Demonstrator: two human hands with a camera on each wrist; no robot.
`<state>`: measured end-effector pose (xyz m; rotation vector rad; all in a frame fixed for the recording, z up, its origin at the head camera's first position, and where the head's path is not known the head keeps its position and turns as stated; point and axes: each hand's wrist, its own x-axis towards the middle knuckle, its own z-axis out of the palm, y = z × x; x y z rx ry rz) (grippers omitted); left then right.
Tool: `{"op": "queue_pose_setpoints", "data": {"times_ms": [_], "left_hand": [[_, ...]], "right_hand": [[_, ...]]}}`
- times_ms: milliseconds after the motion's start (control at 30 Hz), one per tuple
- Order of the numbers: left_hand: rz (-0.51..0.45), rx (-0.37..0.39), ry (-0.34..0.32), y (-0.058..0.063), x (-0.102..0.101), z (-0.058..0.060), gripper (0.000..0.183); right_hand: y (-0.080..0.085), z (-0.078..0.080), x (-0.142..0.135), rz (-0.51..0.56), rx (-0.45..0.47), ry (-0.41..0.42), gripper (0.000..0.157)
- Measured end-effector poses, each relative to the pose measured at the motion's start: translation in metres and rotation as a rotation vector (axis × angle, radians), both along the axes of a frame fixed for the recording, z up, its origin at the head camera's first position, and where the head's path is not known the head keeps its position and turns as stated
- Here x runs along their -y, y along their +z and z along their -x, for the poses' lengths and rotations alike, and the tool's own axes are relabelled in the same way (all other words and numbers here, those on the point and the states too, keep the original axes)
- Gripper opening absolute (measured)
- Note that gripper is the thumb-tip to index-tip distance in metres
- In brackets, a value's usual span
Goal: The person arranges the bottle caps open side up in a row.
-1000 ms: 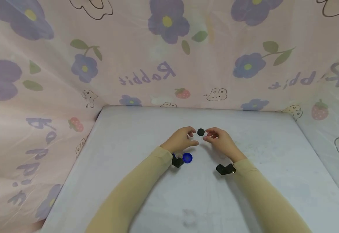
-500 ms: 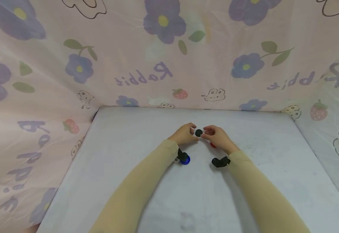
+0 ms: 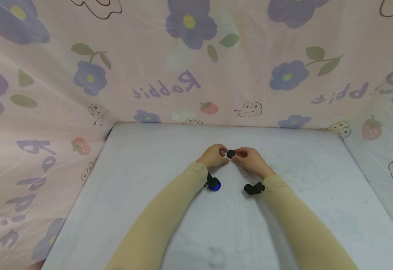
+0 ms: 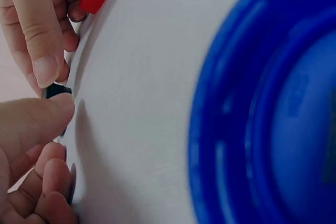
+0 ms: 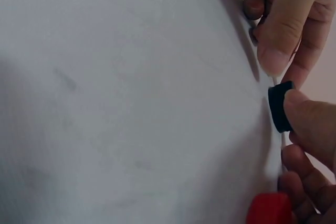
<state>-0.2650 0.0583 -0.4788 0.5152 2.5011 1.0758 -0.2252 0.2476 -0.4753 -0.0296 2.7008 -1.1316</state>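
In the head view a black round cap (image 3: 230, 154) stands on edge between the two hands. My right hand (image 3: 251, 162) pinches it; in the right wrist view, the right thumb (image 5: 310, 121) overlaps the cap's side. The left hand (image 3: 215, 156) curves round the other side, its thumb (image 4: 44, 114) crossing in front of the cap in the left wrist view. Whether the left fingers grip it is hidden. A red cap (image 5: 270, 208) lies by the lower fingers of the right hand; cannot tell if they touch it.
A blue ring-shaped cap (image 3: 215, 186) lies below the left wrist, with a clear piece (image 3: 205, 186) partly hidden beside it. Black wrist cameras (image 3: 254, 188) hang under both cuffs. The white tabletop (image 3: 304, 210) meets a patterned cloth (image 3: 247, 75) behind.
Both hands have closed in on the black cap from either side. The right fingers now pinch it. My left forearm moved up, covering part of the blue cap.
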Motion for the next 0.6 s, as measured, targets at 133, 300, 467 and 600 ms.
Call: {"op": "queue_pose_setpoints", "data": {"times_ms": [133, 300, 467, 600], "left_hand": [[-0.001, 0.007, 0.016, 0.0005, -0.0018, -0.0013, 0.035], [0.007, 0.003, 0.029, 0.0016, -0.0034, -0.0025, 0.029], [0.011, -0.012, 0.032, 0.0037, -0.0024, -0.0035, 0.028], [-0.003, -0.036, 0.019, 0.0061, 0.0, -0.005, 0.029]], "right_hand": [[-0.0001, -0.0006, 0.0019, -0.006, -0.024, 0.02, 0.037], [-0.0012, -0.0013, 0.0049, 0.02, -0.039, 0.032, 0.033], [0.0003, -0.0038, 0.0071, 0.011, -0.053, 0.018, 0.034], [0.0031, -0.0077, 0.0081, 0.004, -0.084, -0.001, 0.035]]}}
